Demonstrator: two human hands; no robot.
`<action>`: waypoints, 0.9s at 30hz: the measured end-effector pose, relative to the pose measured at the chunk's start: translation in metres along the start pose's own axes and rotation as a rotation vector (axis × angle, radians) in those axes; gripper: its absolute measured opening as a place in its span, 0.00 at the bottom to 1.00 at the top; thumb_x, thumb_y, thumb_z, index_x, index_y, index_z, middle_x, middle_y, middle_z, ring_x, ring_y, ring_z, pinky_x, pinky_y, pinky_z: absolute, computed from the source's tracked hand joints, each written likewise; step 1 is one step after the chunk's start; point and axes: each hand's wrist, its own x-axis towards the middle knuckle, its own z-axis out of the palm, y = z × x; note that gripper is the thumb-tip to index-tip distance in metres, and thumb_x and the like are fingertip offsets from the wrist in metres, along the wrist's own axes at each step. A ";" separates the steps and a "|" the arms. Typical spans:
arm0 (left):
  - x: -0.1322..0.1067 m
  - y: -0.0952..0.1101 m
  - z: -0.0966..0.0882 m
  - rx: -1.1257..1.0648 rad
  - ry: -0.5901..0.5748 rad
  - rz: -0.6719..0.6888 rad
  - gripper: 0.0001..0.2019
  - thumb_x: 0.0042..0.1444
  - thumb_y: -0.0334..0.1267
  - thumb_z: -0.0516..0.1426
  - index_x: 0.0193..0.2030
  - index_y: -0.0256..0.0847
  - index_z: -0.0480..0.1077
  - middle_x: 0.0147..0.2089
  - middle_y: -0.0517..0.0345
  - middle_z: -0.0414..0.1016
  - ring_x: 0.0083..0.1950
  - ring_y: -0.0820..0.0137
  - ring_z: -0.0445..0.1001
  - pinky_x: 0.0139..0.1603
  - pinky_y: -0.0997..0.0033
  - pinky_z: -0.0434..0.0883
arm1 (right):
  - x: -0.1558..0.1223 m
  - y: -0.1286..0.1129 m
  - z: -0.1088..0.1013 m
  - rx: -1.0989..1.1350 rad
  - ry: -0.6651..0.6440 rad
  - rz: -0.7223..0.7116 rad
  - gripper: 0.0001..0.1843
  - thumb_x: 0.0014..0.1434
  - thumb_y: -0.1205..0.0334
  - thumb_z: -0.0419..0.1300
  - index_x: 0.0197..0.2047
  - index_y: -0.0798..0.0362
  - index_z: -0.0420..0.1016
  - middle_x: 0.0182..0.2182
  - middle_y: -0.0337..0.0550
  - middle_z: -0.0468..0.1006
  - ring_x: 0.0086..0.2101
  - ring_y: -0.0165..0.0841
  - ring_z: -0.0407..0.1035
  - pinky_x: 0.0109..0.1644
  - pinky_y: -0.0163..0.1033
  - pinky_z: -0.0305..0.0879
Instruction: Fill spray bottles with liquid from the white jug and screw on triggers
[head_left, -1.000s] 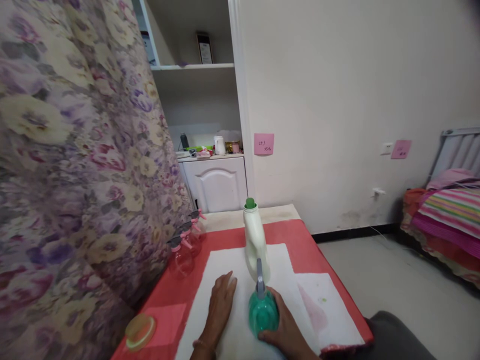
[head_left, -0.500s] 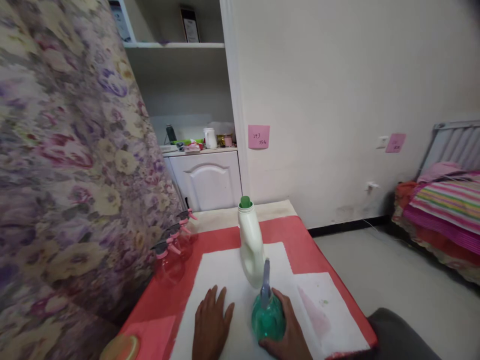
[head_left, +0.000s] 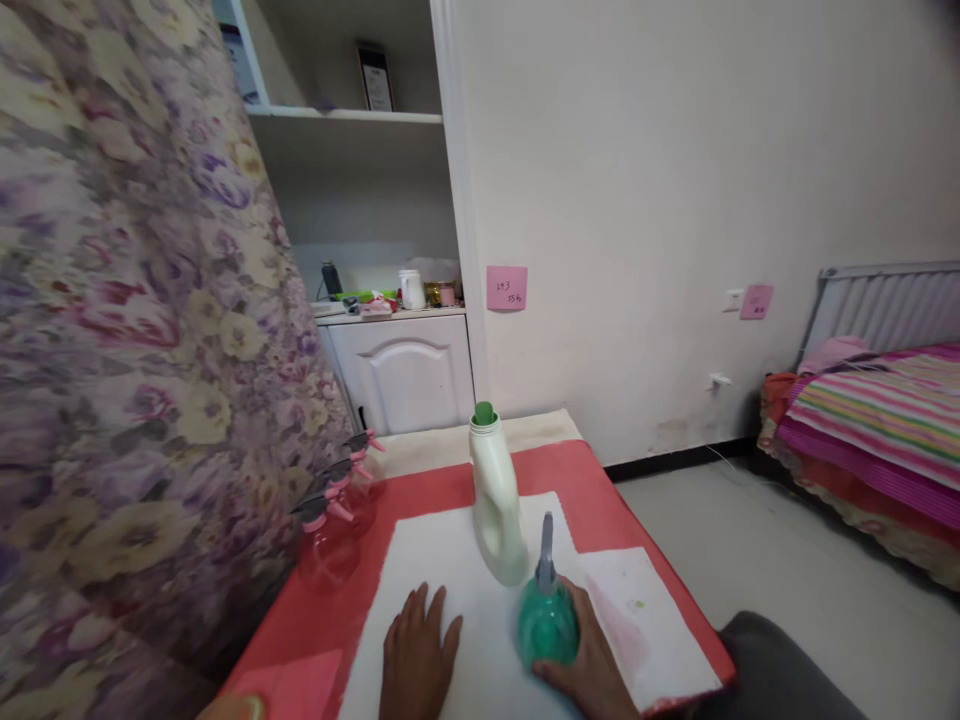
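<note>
One hand, the right hand (head_left: 581,650), is curled around the green spray bottle (head_left: 546,625); the left hand (head_left: 418,655) is over the white sheet (head_left: 431,545), with its fingers spread. Beyond both hands, the pale bottle (head_left: 496,505) stands upright on the desk (head_left: 551,468).

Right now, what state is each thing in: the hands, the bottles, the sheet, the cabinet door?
Left hand: empty, palm down, fingers spread
Right hand: wrapped around the teal spray bottle
Teal spray bottle: upright, spray head on
Pale bottle: standing, outer cap off, green piece in its mouth
Pink-necked spray bottles: standing in a row, heads on
White sheet: spread out
Cabinet door: shut
</note>
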 end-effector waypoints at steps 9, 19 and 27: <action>-0.003 0.002 0.002 -0.029 -0.029 -0.035 0.22 0.63 0.44 0.49 0.60 0.42 0.69 0.65 0.47 0.68 0.66 0.58 0.65 0.64 0.54 0.61 | 0.026 -0.035 -0.036 0.182 -0.458 0.096 0.50 0.32 0.61 0.76 0.61 0.48 0.66 0.57 0.44 0.72 0.60 0.48 0.61 0.66 0.50 0.52; -0.002 0.000 0.006 -0.033 0.034 0.004 0.22 0.63 0.45 0.49 0.59 0.40 0.70 0.63 0.44 0.70 0.65 0.56 0.66 0.62 0.53 0.63 | -0.005 -0.020 -0.013 -0.088 -0.015 0.036 0.52 0.41 0.60 0.70 0.68 0.48 0.52 0.59 0.49 0.64 0.61 0.47 0.58 0.63 0.50 0.58; -0.004 -0.002 0.009 -0.018 0.080 0.017 0.21 0.62 0.44 0.50 0.58 0.41 0.71 0.62 0.45 0.71 0.64 0.56 0.68 0.62 0.53 0.64 | -0.003 -0.019 0.014 -0.153 0.122 -0.068 0.39 0.42 0.60 0.70 0.58 0.49 0.65 0.50 0.48 0.71 0.54 0.50 0.64 0.60 0.54 0.59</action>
